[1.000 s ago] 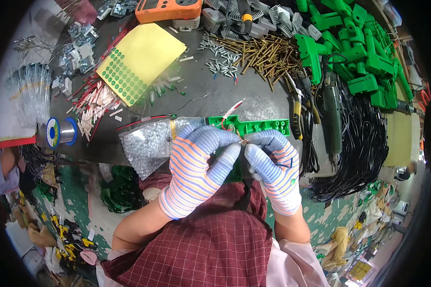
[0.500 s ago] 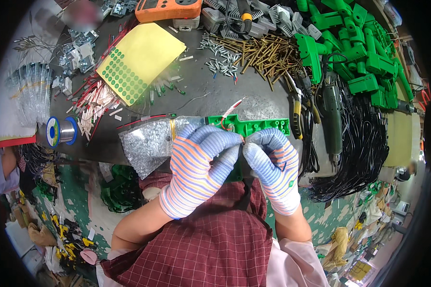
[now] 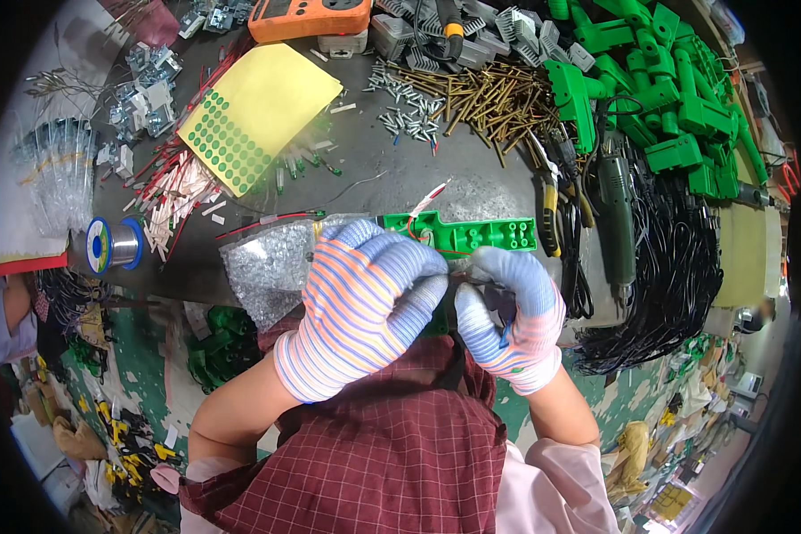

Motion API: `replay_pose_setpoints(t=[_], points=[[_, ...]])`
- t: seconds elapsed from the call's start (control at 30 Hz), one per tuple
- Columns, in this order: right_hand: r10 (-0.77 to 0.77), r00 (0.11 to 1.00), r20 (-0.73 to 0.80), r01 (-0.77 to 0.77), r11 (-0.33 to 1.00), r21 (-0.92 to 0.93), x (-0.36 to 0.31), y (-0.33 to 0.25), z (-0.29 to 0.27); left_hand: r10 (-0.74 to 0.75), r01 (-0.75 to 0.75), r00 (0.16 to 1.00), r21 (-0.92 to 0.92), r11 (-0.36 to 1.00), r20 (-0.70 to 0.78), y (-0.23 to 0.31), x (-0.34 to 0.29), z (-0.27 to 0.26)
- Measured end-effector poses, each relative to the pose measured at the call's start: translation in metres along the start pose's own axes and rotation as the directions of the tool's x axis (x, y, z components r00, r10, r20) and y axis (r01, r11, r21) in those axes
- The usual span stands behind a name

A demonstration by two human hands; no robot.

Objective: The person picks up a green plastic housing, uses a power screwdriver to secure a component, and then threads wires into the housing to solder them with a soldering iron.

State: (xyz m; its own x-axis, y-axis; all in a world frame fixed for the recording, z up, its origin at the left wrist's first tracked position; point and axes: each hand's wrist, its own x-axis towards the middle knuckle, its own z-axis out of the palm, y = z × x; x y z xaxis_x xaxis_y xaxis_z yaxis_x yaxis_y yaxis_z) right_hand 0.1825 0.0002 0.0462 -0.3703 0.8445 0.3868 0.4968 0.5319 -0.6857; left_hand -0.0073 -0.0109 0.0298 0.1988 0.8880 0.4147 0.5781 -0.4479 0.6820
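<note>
Head view, showing an open green plastic housing half (image 3: 498, 236) lying just beyond the gloved left hand (image 3: 360, 298) and right hand (image 3: 521, 325), with its long ribbed section running left to right, nearer the right hand, and its wired end nearer the left. Curling the left hand nearly closed, bringing thumb close to forefinger and leaving any held item impossible to tell, while holding the right hand half open with nothing visible between its parted tips. Also showing a red-and-white lead (image 3: 429, 199) slanting up and rightward from the wired end.
</note>
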Motion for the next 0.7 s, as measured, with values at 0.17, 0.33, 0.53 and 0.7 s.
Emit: replay_pose_setpoints(t=[0.17, 0.33, 0.53, 0.7], points=[[-0.305, 0.950, 0.070, 0.312, 0.906, -0.285, -0.001, 0.016, 0.001, -0.124, 0.124, 0.992, -0.176, 0.977, 0.013, -0.003, -0.001, 0.005], [0.426, 0.641, 0.639, -0.687, 0.689, 0.230, 0.031, 0.005, -0.026, 0.219, -0.200, 0.975, 0.267, 0.943, -0.043, 0.000, 0.001, 0.000], [0.175, 0.941, 0.289, -0.199, 0.978, 0.057, 0.016, 0.002, -0.023, 0.000, 0.005, 0.998, -0.062, 0.998, 0.070, -0.011, 0.003, 0.000], [-0.203, 0.939, 0.278, 0.287, 0.907, -0.308, 0.004, 0.016, -0.015, 0.090, -0.090, 0.995, 0.000, 0.996, 0.052, -0.008, 0.005, 0.002]])
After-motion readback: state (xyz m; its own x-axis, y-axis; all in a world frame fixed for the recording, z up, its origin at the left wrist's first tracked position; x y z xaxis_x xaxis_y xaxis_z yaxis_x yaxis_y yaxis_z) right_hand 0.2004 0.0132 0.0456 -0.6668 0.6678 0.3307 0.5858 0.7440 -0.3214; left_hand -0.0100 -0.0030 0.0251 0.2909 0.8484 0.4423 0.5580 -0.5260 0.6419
